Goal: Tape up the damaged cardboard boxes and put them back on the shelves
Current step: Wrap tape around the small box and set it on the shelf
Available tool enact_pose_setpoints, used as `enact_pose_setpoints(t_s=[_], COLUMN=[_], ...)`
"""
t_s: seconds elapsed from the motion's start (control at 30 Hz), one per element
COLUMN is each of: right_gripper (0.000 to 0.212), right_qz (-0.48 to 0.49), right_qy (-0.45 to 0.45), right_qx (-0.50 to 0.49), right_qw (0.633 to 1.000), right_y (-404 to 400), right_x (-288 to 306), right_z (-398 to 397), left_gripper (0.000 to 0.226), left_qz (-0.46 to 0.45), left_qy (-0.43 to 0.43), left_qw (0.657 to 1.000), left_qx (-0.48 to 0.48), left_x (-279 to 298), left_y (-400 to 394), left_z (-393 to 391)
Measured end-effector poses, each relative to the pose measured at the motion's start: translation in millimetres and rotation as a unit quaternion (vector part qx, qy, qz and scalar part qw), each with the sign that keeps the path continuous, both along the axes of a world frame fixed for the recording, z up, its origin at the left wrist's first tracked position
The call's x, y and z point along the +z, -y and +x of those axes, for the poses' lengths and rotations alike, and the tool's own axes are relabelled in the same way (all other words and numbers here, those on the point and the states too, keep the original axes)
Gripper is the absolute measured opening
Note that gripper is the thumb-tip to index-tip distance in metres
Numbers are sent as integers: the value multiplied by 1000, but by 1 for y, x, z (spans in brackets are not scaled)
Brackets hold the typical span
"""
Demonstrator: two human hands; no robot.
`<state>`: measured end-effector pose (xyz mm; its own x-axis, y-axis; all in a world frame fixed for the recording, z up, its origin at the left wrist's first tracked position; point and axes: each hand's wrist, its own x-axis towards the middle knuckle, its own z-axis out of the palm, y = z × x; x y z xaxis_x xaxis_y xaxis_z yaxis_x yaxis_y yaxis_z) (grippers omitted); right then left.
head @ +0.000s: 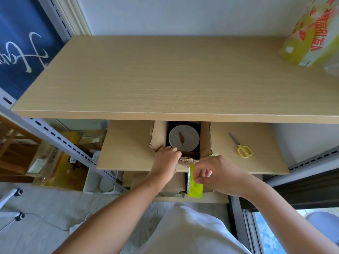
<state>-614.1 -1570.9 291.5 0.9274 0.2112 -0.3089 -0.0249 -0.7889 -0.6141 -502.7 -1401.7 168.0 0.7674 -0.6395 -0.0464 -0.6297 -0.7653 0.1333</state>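
Pale wall [183, 13] behind; grey plank floor [55, 208] below; window [271, 233] lower right, daylit; blue banner [22, 43] left.

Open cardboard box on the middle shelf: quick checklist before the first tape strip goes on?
1. Flaps closed: not ok. The brown open cardboard box shows a round grey object inside.
2. Torn near flap held steady: ok, left hand grips the box's front left edge.
3. Tape in hand: ok, right hand pinches the yellow-green roll of tape.
4. Tape end peeled free: cannot tell.
5. Cutter within reach: ok, yellow-handled scissors lie on the light wooden middle shelf, right of the box.
6. Shelf space for return: ok, top shelf board bare in the middle.
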Motion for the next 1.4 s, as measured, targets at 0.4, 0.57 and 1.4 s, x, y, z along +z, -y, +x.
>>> enact_pose_setpoints(t_s=[0.4,0.57,1.4], right_gripper=[7,6,15], right_qz=[24,35,-87], right_qy=[55,81,11], right_qx=[-32,-99,-183], right_qw=[998,991,979], right_y=[-19,-23,-44], right_x=[-24,-49,-118], right_z=[23,46,99], left_gripper=[42,41,21], left_qz=[-412,-372,-405], left_qy=[-365,-520,-580], left_qw=[804,748,615], left_qx=[227,180,347], left_x=[28,21,48], left_y=[-37,-21,-28], left_z=[-92,-91,-48])
